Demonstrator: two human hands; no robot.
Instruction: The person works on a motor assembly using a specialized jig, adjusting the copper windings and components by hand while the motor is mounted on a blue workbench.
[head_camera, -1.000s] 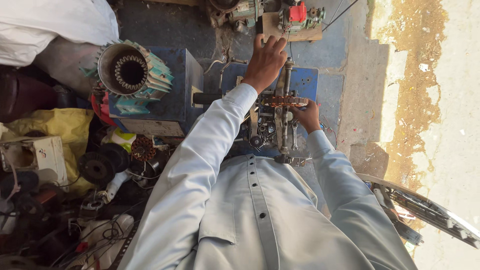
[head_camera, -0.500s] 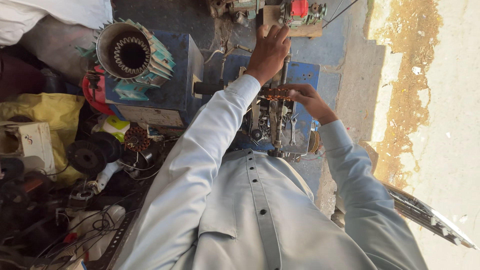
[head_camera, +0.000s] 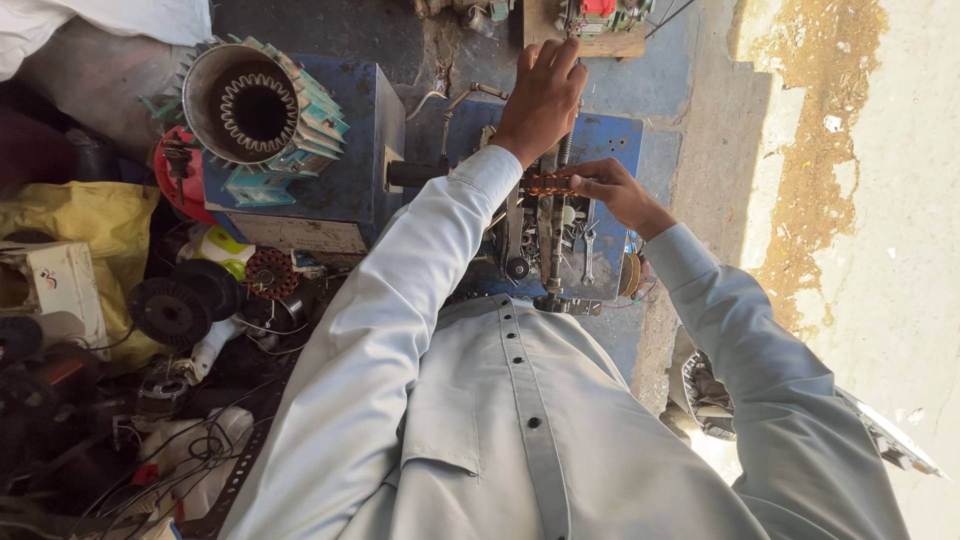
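The copper-wound coil (head_camera: 548, 185) sat on the metal winding jig (head_camera: 545, 240) in the middle of the blue workbench (head_camera: 610, 135), its long axis running across the view, from the left sleeve toward the right hand. The right hand (head_camera: 612, 190) was the nearer one: its fingertips were pinched on the coil's right end, thumb and forefinger closed around it. The left hand (head_camera: 543, 100) lay beyond the coil, farther up the bench, palm down with fingers together and curled over something near the jig's threaded rod (head_camera: 566, 150); whether it gripped a handle there or merely rested could not be told, since the hand hid what was under it. The two hands were apart, the left just past the coil and the right touching it. The left forearm crossed directly over the near side of the jig and hid part of it. A dark cylindrical bar (head_camera: 415, 173) stuck out from the jig toward the left. Left of that stood a blue box (head_camera: 350, 170) with a large motor stator (head_camera: 258, 112) lying on it, its bore facing the camera. Lower left lay black wire spools (head_camera: 168, 312), a small copper-wound armature (head_camera: 270, 273) and a yellow bag (head_camera: 85, 225). A wooden block with a red part (head_camera: 598, 25) sat at the bench's far edge, well apart from the coil.
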